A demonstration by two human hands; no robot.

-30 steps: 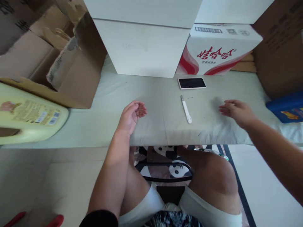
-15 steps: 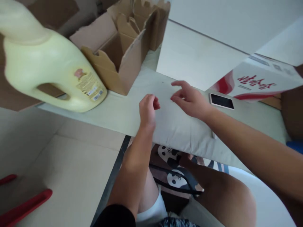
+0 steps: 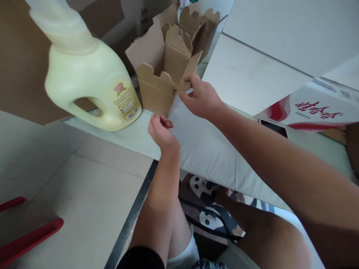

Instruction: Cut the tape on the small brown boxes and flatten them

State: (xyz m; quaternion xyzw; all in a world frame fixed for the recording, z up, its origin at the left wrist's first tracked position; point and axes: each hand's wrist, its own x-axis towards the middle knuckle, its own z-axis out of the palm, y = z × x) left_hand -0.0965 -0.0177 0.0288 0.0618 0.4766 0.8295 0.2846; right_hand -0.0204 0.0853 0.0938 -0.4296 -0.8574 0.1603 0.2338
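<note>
Right hand gripping cardboard box, red-lettered carton, labelled yellow jug

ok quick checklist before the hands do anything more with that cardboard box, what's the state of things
1. Right hand on the cardboard box: ok, fingers grip a flap at its near corner.
2. Left hand free: ok, loosely curled, just below the box, holding nothing.
3. Box open: ok, flaps stand up; contents cannot tell.
4. Yellow jug clear of the box: not ok, it stands right beside the box; touching cannot tell.
5. Phone out of the way: ok, lying far off behind the right forearm.
</note>
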